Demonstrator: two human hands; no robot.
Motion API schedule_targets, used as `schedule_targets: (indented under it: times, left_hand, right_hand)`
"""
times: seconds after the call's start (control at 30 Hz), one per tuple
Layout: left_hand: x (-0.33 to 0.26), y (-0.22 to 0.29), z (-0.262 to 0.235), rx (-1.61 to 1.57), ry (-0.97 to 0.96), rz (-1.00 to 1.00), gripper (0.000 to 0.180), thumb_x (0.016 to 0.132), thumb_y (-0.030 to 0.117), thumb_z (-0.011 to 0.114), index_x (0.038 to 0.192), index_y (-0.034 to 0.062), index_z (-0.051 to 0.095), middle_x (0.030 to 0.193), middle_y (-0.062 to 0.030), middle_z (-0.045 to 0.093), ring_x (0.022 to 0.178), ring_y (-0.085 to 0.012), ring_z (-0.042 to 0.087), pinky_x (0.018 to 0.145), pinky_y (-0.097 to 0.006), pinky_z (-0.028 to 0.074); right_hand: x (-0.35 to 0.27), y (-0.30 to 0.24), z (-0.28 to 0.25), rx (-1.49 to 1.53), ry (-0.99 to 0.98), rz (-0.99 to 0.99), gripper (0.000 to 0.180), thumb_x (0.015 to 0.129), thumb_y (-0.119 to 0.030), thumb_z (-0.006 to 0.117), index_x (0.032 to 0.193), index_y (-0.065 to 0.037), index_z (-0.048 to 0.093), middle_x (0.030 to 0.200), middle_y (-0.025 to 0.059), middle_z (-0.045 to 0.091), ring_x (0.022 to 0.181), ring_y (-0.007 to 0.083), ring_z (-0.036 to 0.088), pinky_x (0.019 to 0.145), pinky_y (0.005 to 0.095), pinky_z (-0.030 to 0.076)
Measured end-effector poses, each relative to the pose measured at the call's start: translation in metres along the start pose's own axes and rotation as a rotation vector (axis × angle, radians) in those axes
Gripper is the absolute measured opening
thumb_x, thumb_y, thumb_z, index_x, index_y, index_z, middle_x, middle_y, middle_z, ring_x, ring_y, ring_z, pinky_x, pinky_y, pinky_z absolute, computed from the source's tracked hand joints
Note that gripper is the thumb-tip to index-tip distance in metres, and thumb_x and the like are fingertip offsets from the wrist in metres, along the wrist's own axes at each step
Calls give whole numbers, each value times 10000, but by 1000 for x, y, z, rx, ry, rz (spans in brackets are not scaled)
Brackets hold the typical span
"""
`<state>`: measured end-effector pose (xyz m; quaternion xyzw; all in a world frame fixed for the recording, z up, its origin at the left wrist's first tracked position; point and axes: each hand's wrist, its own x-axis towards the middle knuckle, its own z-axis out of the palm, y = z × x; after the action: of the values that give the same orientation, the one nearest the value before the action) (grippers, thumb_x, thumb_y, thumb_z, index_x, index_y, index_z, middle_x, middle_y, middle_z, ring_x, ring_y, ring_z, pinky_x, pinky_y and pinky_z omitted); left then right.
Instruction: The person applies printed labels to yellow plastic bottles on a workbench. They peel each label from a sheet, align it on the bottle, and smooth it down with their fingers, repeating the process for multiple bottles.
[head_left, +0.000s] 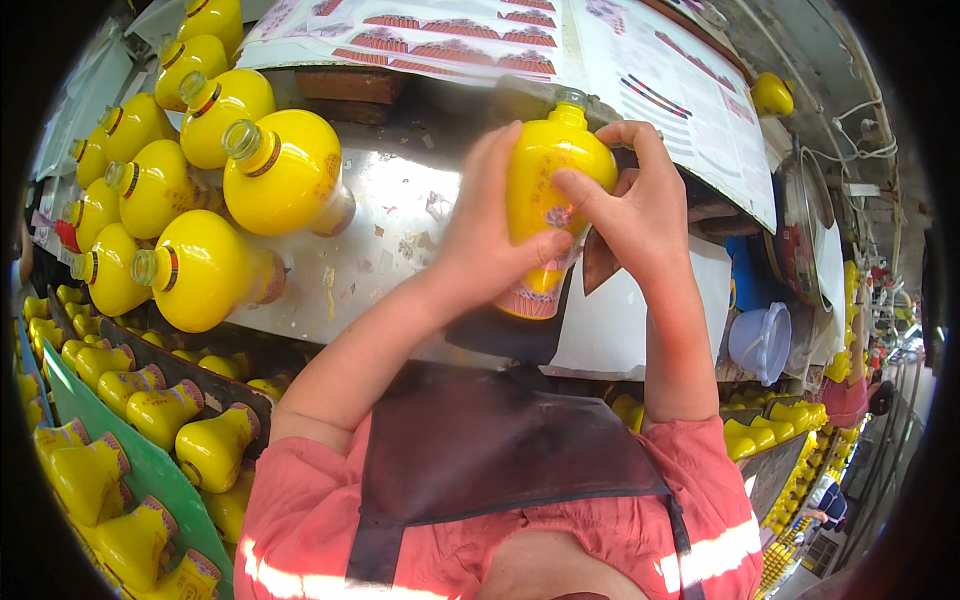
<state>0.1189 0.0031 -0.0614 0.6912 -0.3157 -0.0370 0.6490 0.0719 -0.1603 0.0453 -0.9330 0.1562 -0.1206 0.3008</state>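
Note:
Between my two hands I hold a yellow bottle [535, 190] with a glass neck, small printed decoration on its side and a patterned band round its base. It lies tilted over the table, neck pointing away from me. My left hand [487, 215] wraps its left side, with the thumb across the lower front. My right hand [640, 200] grips its right shoulder, thumb pressed on the printed front. The far-side fingers of both hands are partly hidden behind the bottle.
Several yellow bottles [290, 165] stand on the metal table [390, 200] at left. Sheets of printed decals [450, 40] lie at the back. A white sheet [625, 335] and a pale bucket [760, 342] are at right. Racked yellow bottles [165, 412] fill the lower left.

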Motion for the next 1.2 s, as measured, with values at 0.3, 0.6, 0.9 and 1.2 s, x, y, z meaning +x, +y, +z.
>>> schedule_targets:
  times: [0.3,0.6,0.9,1.2]
  left_hand:
    - [6,-2,2,-226,54,-116,955,834,370,824,1560,5,323,1510,-249,374,1416,-414,397,1201,-473,337]
    - [9,-5,1,-65,69,-5,914,843,376,821,1548,23,359,1462,-234,404,1371,-396,434,1167,-468,373]
    - [9,-2,0,-16,62,-2,915,856,403,813,1553,28,354,1474,-239,396,1385,-408,421,1180,-477,352]
    - [8,-2,2,82,83,31,928,851,399,815,1556,15,349,1491,-258,400,1398,-434,411,1187,-490,341]
  right_hand:
    - [-3,13,-3,-58,156,-673,420,925,-76,740,1340,-135,712,1033,146,723,779,198,731,677,323,578]
    - [-5,15,-7,-228,2,-525,361,915,-215,732,1274,-244,720,1114,161,688,803,325,724,677,400,593]
    - [1,18,-14,-132,-33,-366,391,958,-186,720,1349,-160,718,957,102,672,740,188,668,670,333,546]
    - [15,-9,-45,669,-142,33,164,967,-46,712,1127,-7,711,954,33,714,822,112,714,720,238,566]
